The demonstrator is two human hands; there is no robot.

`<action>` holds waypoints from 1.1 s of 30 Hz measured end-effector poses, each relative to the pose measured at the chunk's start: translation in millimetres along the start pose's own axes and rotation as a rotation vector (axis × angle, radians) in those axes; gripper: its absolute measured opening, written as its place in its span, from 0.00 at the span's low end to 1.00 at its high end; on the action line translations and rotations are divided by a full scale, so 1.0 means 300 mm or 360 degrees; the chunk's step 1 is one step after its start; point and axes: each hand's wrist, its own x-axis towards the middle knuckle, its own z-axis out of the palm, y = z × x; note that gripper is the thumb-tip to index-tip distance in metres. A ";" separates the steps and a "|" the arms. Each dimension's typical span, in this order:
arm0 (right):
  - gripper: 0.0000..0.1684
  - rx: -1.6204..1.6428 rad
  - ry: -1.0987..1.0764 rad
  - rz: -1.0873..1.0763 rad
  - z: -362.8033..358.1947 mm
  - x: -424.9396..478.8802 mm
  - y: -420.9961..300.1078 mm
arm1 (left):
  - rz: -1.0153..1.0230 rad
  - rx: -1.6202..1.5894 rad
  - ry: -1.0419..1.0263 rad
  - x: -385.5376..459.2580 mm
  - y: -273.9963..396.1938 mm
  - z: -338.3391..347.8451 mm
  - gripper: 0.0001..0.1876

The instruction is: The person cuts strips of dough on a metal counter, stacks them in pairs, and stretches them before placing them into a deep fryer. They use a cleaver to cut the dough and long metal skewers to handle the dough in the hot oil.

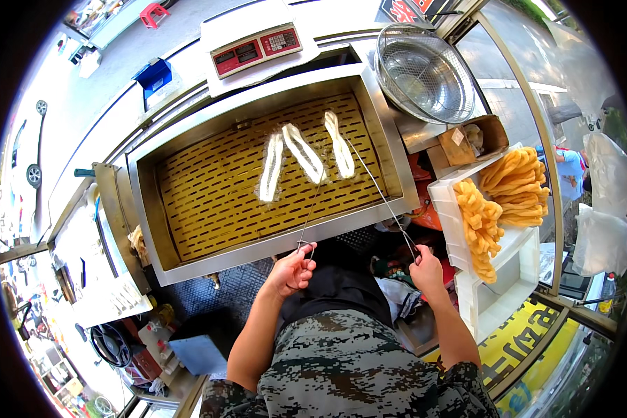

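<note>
My left hand [291, 273] holds the looped end of a thin metal rod [309, 213], which reaches over the front rim of a stainless-steel fryer [287, 241]. In my right hand [427, 269] is a second thin metal rod [379, 189]; its far end is beside the right-hand dough strip. Three pale dough strips [271, 168], [304, 154], [339, 146] lie in yellow oil above a slotted plate [214, 209], with bubbles around their edges. The left rod's tip appears close to the lower end of the middle strip; whether it touches is unclear.
Right of the fryer, golden fried dough sticks [514, 188] fill a white plastic crate [444, 214]. A wire strainer [423, 65] and a cardboard box [457, 145] stand behind it. A scale [256, 50] sits beyond the fryer. At left, a white board [109, 308] carries pale strips.
</note>
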 end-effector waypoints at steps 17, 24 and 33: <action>0.25 0.0031 -0.0029 -0.0109 -0.006 -0.007 0.022 | 0.0059 -0.0478 -0.0370 0.033 -0.080 -0.091 0.20; 0.26 0.0048 -0.0055 -0.0100 -0.021 0.014 0.020 | 0.0054 -0.0499 -0.0408 0.070 -0.070 -0.099 0.20; 0.26 0.0143 -0.0004 -0.0062 -0.035 0.037 0.018 | 0.0920 0.2880 0.1525 0.163 -0.102 0.026 0.24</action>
